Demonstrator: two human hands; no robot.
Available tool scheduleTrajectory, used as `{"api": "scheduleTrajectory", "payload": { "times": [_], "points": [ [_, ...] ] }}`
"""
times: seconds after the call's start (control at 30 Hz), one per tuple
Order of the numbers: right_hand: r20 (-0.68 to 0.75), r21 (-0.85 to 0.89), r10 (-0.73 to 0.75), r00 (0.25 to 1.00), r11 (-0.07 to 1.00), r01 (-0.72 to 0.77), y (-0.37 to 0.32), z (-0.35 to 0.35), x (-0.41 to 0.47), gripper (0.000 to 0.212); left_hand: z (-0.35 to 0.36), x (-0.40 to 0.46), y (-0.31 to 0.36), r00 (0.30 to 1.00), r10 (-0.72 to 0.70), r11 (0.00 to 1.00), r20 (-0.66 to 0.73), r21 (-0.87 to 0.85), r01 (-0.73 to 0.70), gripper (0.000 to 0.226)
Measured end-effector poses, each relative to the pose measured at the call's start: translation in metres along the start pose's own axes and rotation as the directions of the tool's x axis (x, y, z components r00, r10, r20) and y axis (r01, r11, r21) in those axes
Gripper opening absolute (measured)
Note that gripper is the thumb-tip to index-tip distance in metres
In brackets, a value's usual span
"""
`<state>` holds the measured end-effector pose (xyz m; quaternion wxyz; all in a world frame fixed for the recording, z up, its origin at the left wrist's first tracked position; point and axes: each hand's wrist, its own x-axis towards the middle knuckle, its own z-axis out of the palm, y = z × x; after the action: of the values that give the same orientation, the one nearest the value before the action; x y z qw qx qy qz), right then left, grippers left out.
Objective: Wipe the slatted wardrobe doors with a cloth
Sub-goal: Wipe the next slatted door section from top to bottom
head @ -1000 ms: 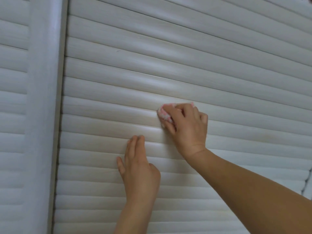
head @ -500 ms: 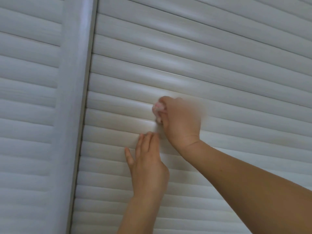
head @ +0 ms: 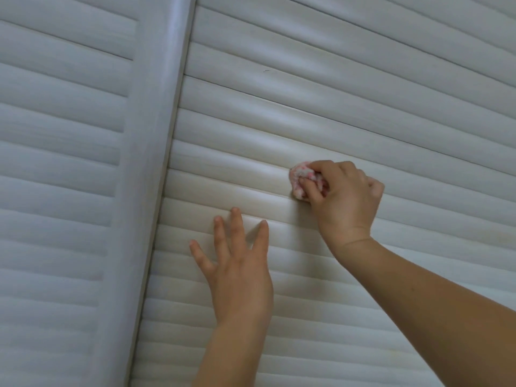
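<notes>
A white slatted wardrobe door (head: pixel 321 107) fills most of the view. My right hand (head: pixel 343 196) is closed around a small bunched pink and white cloth (head: pixel 301 178) and presses it against a slat near the middle of the door. Only the cloth's left part shows past my fingers. My left hand (head: pixel 237 263) lies flat on the slats below and to the left of the cloth, fingers spread, holding nothing.
A second slatted door (head: pixel 55 163) stands on the left. A plain vertical frame strip (head: pixel 150 163) with a thin dark gap at its right edge separates the two doors. Slats continue above, below and to the right of my hands.
My left hand's fingers have spread apart from being held together. The cloth is more exposed past my right fingers, and the view has shifted so the frame strip sits further right.
</notes>
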<state>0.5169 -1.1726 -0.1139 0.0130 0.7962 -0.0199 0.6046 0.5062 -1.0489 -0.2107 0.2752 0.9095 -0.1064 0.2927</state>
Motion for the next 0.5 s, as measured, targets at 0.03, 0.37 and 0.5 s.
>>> {"api": "scheduleTrajectory", "payload": {
  "times": [0.03, 0.37, 0.5],
  "points": [
    [-0.001, 0.008, -0.032, 0.999, 0.999, 0.032, -0.013, 0.005, 0.003, 0.009, 0.003, 0.000, -0.002, 1.000, 0.011, 1.000, -0.013, 0.009, -0.011, 0.082],
    [0.059, 0.055, -0.384, 0.921, 0.923, 0.381, -0.071, 0.023, 0.026, 0.024, 0.030, -0.004, -0.019, 0.977, 0.069, 0.997, -0.203, -0.004, -0.071, 0.070],
    [0.052, -0.046, -0.353, 0.934, 0.934, 0.355, -0.007, 0.008, 0.005, 0.018, 0.034, -0.003, -0.023, 0.978, 0.049, 0.999, -0.202, -0.006, -0.051, 0.074]
  ]
}}
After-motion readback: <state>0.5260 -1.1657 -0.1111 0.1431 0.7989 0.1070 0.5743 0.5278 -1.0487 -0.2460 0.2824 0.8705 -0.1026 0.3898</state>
